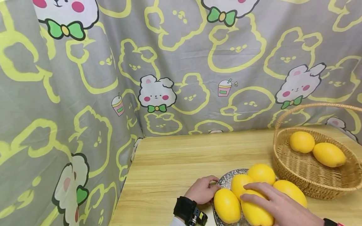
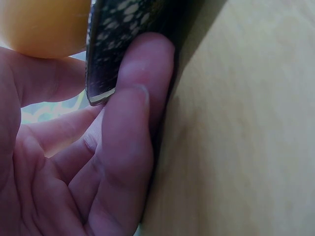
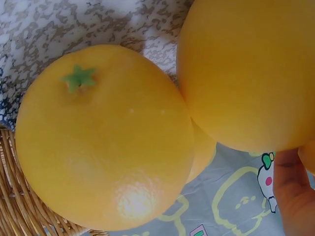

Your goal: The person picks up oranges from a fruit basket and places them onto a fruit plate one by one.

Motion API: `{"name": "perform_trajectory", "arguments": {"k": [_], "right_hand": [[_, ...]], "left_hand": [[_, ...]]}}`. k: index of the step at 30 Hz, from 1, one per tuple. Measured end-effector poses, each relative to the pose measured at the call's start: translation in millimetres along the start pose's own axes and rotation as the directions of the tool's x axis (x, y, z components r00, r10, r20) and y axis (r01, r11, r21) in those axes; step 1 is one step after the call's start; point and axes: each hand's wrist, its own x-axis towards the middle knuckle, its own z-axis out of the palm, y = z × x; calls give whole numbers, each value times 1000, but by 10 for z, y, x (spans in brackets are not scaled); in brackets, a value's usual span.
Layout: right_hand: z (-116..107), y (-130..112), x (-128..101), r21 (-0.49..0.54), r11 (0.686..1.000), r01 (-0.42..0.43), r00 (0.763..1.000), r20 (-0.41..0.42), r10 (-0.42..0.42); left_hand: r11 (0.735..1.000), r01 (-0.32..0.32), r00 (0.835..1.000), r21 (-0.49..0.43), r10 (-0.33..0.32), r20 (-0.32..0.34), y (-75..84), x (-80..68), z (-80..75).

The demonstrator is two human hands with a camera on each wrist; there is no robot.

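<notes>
In the head view, my left hand [image 1: 201, 190] grips the left rim of a speckled grey plate [image 1: 226, 179]. The left wrist view has fingers [image 2: 127, 132] under the plate's edge [image 2: 118, 29] and the thumb above it. My right hand [image 1: 278, 202] curls over a lemon [image 1: 255, 210] at the front of the plate; its thumb is hidden there. Around that lemon lie several other yellow fruits, among them one at the left [image 1: 227, 205] and one at the back [image 1: 261, 173]. In the right wrist view, a round orange [image 3: 103, 142] bears a green star-shaped stem end.
A wicker basket [image 1: 316, 188] with a tall handle stands at the right, close to the plate, with two yellow fruits [image 1: 302, 142] inside. Beneath everything is a wooden table [image 1: 169, 163]. Grey patterned cloth [image 1: 181, 62] hangs behind it and along the left side.
</notes>
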Motion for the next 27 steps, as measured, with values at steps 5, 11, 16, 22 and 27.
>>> {"name": "perform_trajectory", "arguments": {"k": [5,11,16,22,27], "right_hand": [[14,14,-10,17,999,27,1000,-5,-27],[64,15,-17,30,997,65,998,3,-65],[100,-15,-40,-20,999,40,999,10,-40],[149,-7,-31,9,994,111,992,-67,-110],[183,-2,-42,-9,991,134,989,-58,-135]], "left_hand": [[1000,4,1000,1,-4,1,-3,1,-3],[1000,6,1000,2,-6,4,7,-3,-5],[1000,10,1000,-1,-10,6,16,1,-5],[1000,4,1000,-13,-4,11,16,2,-11],[1000,4,1000,-20,-4,15,10,-6,-17]]}}
